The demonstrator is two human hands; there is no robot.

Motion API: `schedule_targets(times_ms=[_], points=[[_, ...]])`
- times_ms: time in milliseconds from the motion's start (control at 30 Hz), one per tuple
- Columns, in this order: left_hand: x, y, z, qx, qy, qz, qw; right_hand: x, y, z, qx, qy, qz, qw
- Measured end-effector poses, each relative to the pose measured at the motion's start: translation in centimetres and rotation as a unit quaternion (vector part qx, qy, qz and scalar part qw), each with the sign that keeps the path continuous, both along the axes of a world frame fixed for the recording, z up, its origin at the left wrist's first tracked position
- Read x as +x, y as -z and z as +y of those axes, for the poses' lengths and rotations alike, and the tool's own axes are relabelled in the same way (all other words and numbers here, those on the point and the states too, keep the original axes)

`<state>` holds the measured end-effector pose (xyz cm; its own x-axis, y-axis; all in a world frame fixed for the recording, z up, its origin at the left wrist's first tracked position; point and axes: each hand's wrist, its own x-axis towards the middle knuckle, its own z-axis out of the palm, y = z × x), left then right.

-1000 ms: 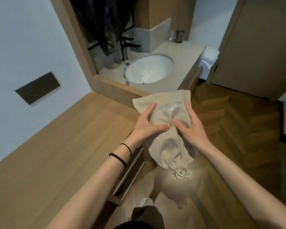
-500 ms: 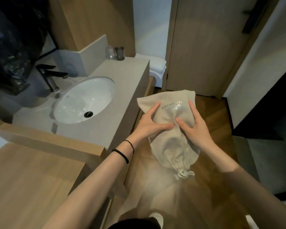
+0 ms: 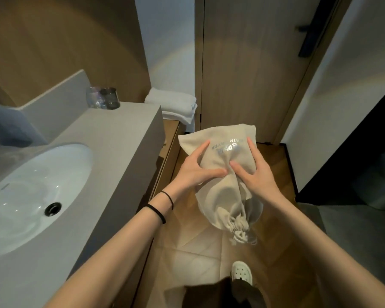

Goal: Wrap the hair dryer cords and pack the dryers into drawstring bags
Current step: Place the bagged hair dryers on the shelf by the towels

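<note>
A beige drawstring bag [image 3: 218,196] with silver lettering hangs in the air in front of me, bulging with something I cannot see. Its cinched mouth [image 3: 238,230] points down toward me, the cord ends dangling. My left hand [image 3: 196,172] grips the bag's left side, thumb across the front and fingers behind. My right hand [image 3: 256,176] holds the right side the same way. The two thumbs nearly meet in the middle of the cloth. No hair dryer or cord shows outside the bag.
A grey vanity counter [image 3: 111,152] with a white sink [image 3: 31,192] runs along my left. Two glasses [image 3: 105,97] stand at its far end, with folded white towels [image 3: 173,105] beyond. A wooden door [image 3: 253,63] is straight ahead, wooden floor below.
My view has swung right, from the wooden counter past the sink toward the door. Both hands keep the same hold on the bag, which travels with me.
</note>
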<state>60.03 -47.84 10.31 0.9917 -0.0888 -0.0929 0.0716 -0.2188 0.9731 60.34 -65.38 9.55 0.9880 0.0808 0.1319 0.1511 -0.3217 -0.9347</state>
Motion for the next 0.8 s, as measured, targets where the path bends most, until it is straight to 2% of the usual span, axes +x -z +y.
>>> schedule_targets(times_ms=[400,800], points=[[19.6,-0.3,-6.7,0.015,-0.117,0.022,0.993,23.7,-0.3,-6.6,-0.039,-0.112,0.011,0.993],[36.3,3.6,-1.9,-0.031,-0.216,0.049,0.975,43.6,3.0,-0.5,-0.024,-0.217,0.041,0.975]])
